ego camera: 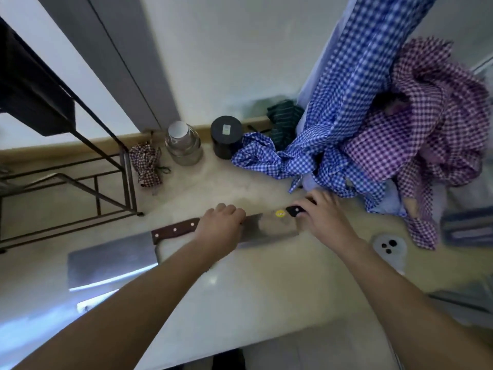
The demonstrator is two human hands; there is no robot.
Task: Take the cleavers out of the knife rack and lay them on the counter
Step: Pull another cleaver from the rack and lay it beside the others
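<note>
Pale beige stone counter (218, 284) against a white wall, wooden trim strip along the back edge. Black metal wire rack (80, 182) sits at the left end of the counter; can't tell from here whether it is the knife rack.

Two cleavers lie flat on the counter. Broad steel cleaver with a riveted brown wooden handle (112, 263) is on the left, blade toward the near-left, handle pointing right. Second steel cleaver with a black handle and a round yellow sticker on the blade (269, 227) is just right of it, blade between the two hands.

Left hand (221, 222) is knuckles-up at the left end of that second blade, where the wooden handle ends; fingers curled under, can't tell whether it grips anything. Right hand (322, 212) is wrapped around the black handle, handle tip sticking out past the thumb.

Behind: clear glass jar with a white lid (183, 144), black cylindrical canister (226, 137), small red-checked cloth bundle (146, 166) near the rack leg. Blue gingham cloth (333, 124) and purple gingham cloth (440, 124) hang and pile at right. White phone, camera side up (389, 248), near the right forearm.
</note>
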